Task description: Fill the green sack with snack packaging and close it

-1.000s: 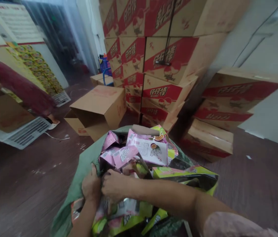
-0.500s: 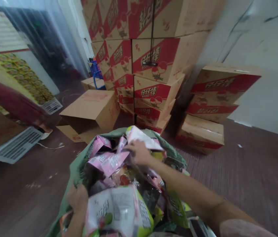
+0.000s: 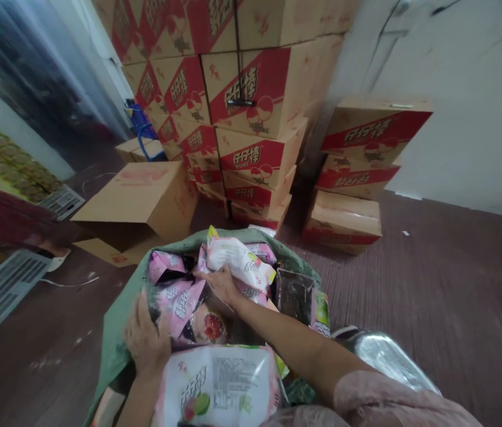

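A green sack (image 3: 117,308) stands open in front of me, stuffed with pink, white and green snack packets. My right hand (image 3: 222,283) reaches into the far part of the pile and grips a white-and-pink packet (image 3: 237,261). At the sack's near left edge my left hand (image 3: 145,339) rests with fingers curled over the rim and the packets there. A large white-and-pink packet (image 3: 215,385) lies nearest to me, between my arms. A pink packet (image 3: 175,299) lies between the two hands.
Red-and-tan cartons (image 3: 242,101) are stacked high behind the sack, with a shorter stack (image 3: 358,172) to the right. An open brown carton (image 3: 137,198) lies on its side at left. A white grille (image 3: 2,284) lies on the dark floor. Something silvery (image 3: 384,356) sits right of my arm.
My right hand has gone from beside my left hand to the far packets and closed on one. My left hand stays at the sack's near left edge. The view has swung left and down.
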A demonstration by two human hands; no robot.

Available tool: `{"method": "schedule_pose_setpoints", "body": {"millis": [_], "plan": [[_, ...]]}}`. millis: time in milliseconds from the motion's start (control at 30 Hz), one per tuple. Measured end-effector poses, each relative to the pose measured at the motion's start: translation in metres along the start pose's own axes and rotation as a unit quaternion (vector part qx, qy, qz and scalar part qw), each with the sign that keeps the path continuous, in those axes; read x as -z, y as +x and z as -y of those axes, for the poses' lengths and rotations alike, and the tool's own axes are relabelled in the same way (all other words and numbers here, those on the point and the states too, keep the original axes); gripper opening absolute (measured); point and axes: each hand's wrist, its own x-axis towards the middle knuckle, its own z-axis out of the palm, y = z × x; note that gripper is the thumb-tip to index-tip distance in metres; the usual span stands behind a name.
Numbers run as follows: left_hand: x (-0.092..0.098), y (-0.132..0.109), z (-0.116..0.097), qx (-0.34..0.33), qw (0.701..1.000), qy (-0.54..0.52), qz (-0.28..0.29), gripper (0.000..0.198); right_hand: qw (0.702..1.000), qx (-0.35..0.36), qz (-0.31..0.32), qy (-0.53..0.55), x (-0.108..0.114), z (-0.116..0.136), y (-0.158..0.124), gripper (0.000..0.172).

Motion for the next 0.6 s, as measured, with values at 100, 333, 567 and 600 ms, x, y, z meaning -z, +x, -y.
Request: {"method": "schedule_pose_setpoints", "body": {"millis": [100, 333, 567, 600], "plan": [[0.004, 0.012, -0.016, -0.011, 0.998, 0.052, 0.046, 0.068, 0.999, 0.008, -0.023, 0.024, -0.009, -0.005, -0.001, 0.043], [-0.022, 0.013, -0.010, -0.035, 0.992, 0.079, 0.093, 0.043, 0.989, 0.010, -0.136, 0.056, -0.006, -0.016, -0.020, 0.040], [-0.011, 0.001, 0.010, -0.008, 0.993, 0.044, 0.105, 0.041, 0.942, -0.199, -0.265, 0.054, 0.079, -0.074, -0.036, 0.053], [-0.008, 0.000, 0.011, -0.010, 0.993, 0.034, 0.112, 0.042, 0.941, -0.250, -0.220, 0.058, 0.089, -0.090, -0.034, 0.063]]}}
